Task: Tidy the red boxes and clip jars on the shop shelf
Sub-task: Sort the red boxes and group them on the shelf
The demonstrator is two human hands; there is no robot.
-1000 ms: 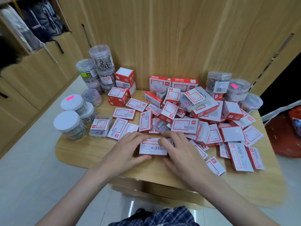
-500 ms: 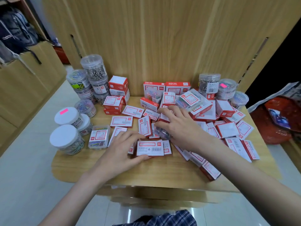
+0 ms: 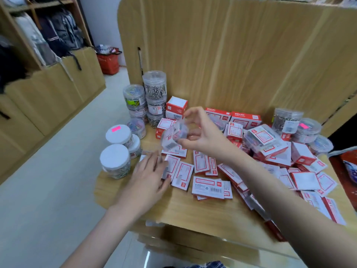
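Observation:
Several red and white boxes [image 3: 208,187] lie scattered over the wooden shelf [image 3: 193,211]. My right hand [image 3: 201,132] holds a small clear clip jar [image 3: 173,136] lifted above the shelf's left side, thumb and fingers curled around it. My left hand [image 3: 148,178] lies low with its fingers stretched out over a clear box and the leftmost red boxes. Stacked clear clip jars [image 3: 154,93] stand at the back left, and two white-lidded jars [image 3: 116,159] stand at the left edge. More clear jars [image 3: 287,120] stand at the back right.
A tall wooden panel [image 3: 241,55] backs the shelf. Pale floor [image 3: 48,200] lies to the left, with wooden cabinets [image 3: 48,97] and hanging bags beyond. A red basket [image 3: 108,62] sits on the floor far back. A red bag [image 3: 345,167] is at the right edge.
My right hand has picked the small clear jar out of the box pile and carried it up and left. My left hand slid left off the front box.

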